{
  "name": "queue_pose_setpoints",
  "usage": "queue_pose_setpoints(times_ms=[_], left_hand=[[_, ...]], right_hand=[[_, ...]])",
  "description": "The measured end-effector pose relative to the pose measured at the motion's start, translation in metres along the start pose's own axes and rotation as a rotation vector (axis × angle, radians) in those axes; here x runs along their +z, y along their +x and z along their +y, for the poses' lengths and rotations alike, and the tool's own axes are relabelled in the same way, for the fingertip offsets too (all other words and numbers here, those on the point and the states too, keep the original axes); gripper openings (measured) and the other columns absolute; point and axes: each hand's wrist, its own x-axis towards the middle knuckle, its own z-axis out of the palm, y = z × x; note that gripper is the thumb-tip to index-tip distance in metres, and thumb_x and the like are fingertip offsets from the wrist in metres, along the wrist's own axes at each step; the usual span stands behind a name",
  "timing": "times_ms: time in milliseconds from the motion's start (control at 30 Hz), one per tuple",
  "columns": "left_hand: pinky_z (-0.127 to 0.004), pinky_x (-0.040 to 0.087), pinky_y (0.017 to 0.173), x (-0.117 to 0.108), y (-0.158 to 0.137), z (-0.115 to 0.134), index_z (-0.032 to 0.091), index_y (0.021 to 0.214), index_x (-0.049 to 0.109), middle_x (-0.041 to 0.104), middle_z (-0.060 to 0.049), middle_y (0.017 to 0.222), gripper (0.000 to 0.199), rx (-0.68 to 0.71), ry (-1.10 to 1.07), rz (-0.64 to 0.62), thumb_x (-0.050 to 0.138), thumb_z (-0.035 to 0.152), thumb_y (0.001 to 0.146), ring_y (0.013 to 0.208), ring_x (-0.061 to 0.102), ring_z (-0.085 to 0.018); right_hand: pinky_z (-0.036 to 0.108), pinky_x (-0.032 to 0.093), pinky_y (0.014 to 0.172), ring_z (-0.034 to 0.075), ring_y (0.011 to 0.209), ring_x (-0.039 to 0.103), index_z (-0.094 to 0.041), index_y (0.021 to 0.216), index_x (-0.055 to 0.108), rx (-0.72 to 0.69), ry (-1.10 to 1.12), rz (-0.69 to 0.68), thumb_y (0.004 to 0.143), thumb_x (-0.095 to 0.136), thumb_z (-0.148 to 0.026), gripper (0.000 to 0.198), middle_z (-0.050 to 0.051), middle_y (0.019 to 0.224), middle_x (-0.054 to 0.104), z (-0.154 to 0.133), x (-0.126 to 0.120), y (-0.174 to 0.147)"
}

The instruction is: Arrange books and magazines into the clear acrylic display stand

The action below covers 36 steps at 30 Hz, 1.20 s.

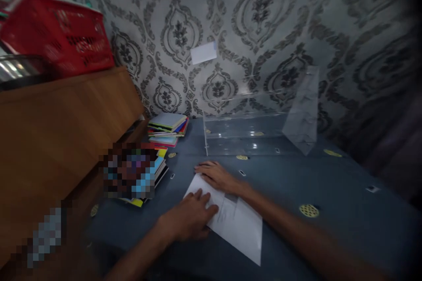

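Observation:
A white sheet of paper (245, 228) with faint print lies slantwise on the dark blue tabletop (273, 250). Part of it looks folded over near the middle, though blur hides the crease. My left hand (193, 215) rests palm down on its near left side, fingers spread. Across the far end of the sheet lies my right hand (219, 178), flat with fingers stretched out. Both hands press on the paper without gripping it, and they cover some of its left part.
Clear acrylic tiered stand (244, 129) at the back against the patterned wall (184, 22). To the left are two book stacks, one nearer (150, 180) and one farther (168, 123). A wooden cabinet (75, 127) bears a red basket (62, 35). A white label (203, 53) is on the wall.

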Motion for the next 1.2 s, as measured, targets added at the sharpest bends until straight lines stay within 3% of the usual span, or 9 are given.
queue_pose_setpoints(times_ms=[233,467,633,733,833,933,1200], left_hand=[[-0.055,0.047,0.101,0.006,-0.003,0.003,0.012,0.141,0.037,0.043,-0.023,0.148,0.048,0.004,0.090,-0.050,0.042,0.017,0.093,0.137,0.042,-0.042],[-0.037,0.053,0.089,0.019,0.004,-0.009,0.021,0.132,0.050,0.063,-0.013,0.128,0.037,-0.074,0.030,0.090,0.041,0.015,0.096,0.120,0.059,-0.027],[-0.027,0.049,0.078,0.025,0.006,-0.025,0.023,0.122,0.060,0.073,-0.007,0.103,0.032,-0.234,-0.228,0.322,0.040,0.018,0.098,0.092,0.069,-0.019],[-0.024,0.046,0.072,0.025,0.012,-0.033,0.020,0.116,0.065,0.073,-0.006,0.092,0.034,-0.232,-0.462,0.514,0.036,0.028,0.100,0.080,0.067,-0.017],[-0.023,0.044,0.073,0.021,0.022,-0.034,0.019,0.107,0.068,0.070,-0.004,0.089,0.041,-0.147,-0.688,0.653,0.033,0.038,0.102,0.078,0.063,-0.016],[-0.024,0.043,0.070,0.016,0.037,-0.033,0.015,0.094,0.070,0.065,-0.003,0.081,0.048,-0.127,-0.840,0.724,0.034,0.045,0.100,0.072,0.056,-0.015],[-0.028,0.049,0.079,0.008,0.077,-0.031,0.013,0.102,0.073,0.070,-0.004,0.089,0.057,-0.110,-1.178,0.886,0.045,0.061,0.092,0.086,0.061,-0.020]], right_hand=[[0.054,0.034,0.112,0.029,0.138,0.045,-0.026,0.130,0.064,0.113,0.068,0.003,0.098,0.040,-0.037,0.041,0.007,0.139,0.061,0.024,-0.012,-0.040],[0.056,0.029,0.116,0.033,0.138,0.044,-0.024,0.118,0.072,0.207,0.308,0.049,0.093,0.047,-0.059,0.050,0.009,0.133,0.065,0.027,-0.034,-0.098],[0.054,0.037,0.111,0.034,0.118,0.061,-0.022,0.096,0.079,0.460,0.740,0.176,0.090,0.037,-0.073,0.067,0.012,0.112,0.074,0.029,-0.047,-0.110],[0.050,0.051,0.095,0.032,0.097,0.068,-0.020,0.095,0.077,0.493,0.903,0.308,0.078,0.047,-0.081,0.071,0.014,0.102,0.074,0.026,-0.048,-0.108],[0.044,0.056,0.082,0.028,0.082,0.068,-0.019,0.091,0.077,0.498,0.886,0.294,0.066,0.066,-0.078,0.065,0.012,0.086,0.073,0.019,-0.048,-0.104],[0.042,0.057,0.083,0.027,0.084,0.068,-0.020,0.091,0.077,0.531,0.827,0.271,0.067,0.072,-0.071,0.057,0.010,0.086,0.074,0.014,-0.048,-0.101],[0.038,0.059,0.075,0.025,0.076,0.070,-0.021,0.086,0.077,0.510,0.807,0.531,0.066,0.075,-0.068,0.050,0.011,0.086,0.076,0.019,-0.048,-0.099]])
